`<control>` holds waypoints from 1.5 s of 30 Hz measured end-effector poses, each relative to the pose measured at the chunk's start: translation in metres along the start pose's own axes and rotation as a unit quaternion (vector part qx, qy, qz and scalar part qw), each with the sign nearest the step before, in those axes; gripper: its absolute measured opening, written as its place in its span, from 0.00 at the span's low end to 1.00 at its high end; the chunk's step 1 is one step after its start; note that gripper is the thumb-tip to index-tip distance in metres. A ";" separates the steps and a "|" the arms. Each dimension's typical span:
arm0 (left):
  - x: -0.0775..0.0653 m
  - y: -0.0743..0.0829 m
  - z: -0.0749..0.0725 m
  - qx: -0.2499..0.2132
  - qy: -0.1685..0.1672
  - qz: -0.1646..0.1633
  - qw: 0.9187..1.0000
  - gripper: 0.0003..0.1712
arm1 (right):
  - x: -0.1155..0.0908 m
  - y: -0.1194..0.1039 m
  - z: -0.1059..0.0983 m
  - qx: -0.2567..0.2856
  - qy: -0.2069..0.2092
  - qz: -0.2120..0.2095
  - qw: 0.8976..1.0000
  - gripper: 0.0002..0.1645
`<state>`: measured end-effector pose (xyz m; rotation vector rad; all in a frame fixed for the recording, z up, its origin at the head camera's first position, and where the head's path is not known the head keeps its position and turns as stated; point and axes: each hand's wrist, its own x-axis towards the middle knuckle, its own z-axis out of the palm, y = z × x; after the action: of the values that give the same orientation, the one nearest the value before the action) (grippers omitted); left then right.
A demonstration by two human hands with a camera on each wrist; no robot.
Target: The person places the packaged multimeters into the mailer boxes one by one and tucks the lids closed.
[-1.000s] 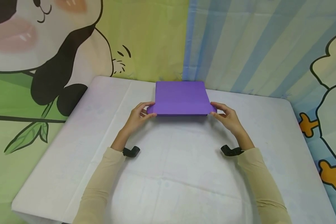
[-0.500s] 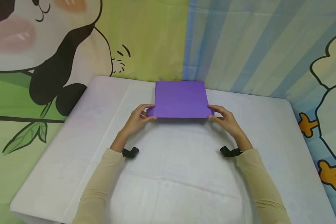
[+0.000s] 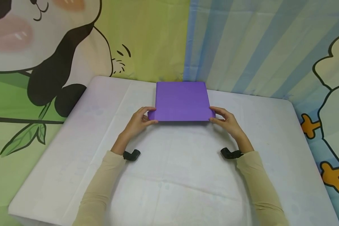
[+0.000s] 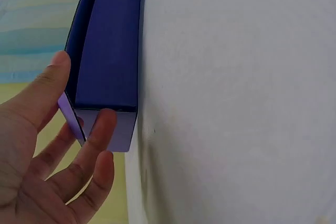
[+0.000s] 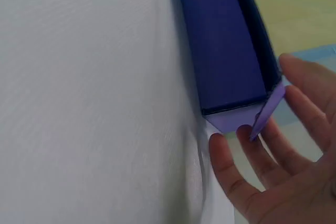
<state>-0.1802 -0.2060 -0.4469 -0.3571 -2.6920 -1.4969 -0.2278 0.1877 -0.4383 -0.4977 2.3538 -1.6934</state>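
Note:
A purple cardboard box (image 3: 182, 97) with a flat lid sits at the back middle of the table. My left hand (image 3: 137, 121) pinches the lid's front left corner, thumb at the front edge and fingers round the small side flap (image 3: 151, 115). At the other corner my right hand (image 3: 228, 121) grips the matching side flap (image 5: 269, 109) in the same way. Both wrist views show the lid's front edge standing out from the dark purple front wall (image 4: 110, 40), with a gap between them. The inside of the box is hidden under the lid.
A white cloth covers the table (image 3: 180, 175). Close behind the box hangs a printed curtain (image 3: 155, 37) with a panda and blue stripes. Black camera mounts (image 3: 132, 155) sit on both wrists.
Both hands have brought the lid's front edge down and slightly nearer to me. The right hand has also shifted a little to the left. Both grips stay the same.

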 end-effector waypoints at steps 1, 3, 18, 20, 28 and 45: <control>0.000 0.000 0.000 0.007 -0.001 0.000 1.000 0.32 | 0.002 0.004 0.000 0.007 0.006 0.004 1.000 0.32; -0.001 0.001 0.001 0.023 -0.003 -0.001 1.000 0.33 | 0.002 0.009 0.002 0.013 0.017 0.012 1.000 0.32; -0.006 -0.003 0.009 0.020 -0.001 0.014 1.000 0.32 | 0.000 0.022 0.006 0.051 0.039 0.008 0.998 0.32; -0.006 -0.005 0.011 0.015 0.003 0.023 1.000 0.32 | -0.002 0.024 0.006 0.063 0.036 0.005 0.997 0.33; -0.002 -0.014 0.018 -0.003 0.037 0.056 0.998 0.31 | -0.001 0.034 0.009 0.122 0.042 -0.030 0.991 0.33; -0.007 -0.005 0.020 -0.091 0.051 0.059 0.993 0.33 | -0.002 0.040 0.012 0.143 0.051 -0.021 0.988 0.32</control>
<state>-0.1726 -0.1932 -0.4631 -0.4266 -2.4174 -1.6817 -0.2276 0.1889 -0.4799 -0.4198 2.1249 -2.0774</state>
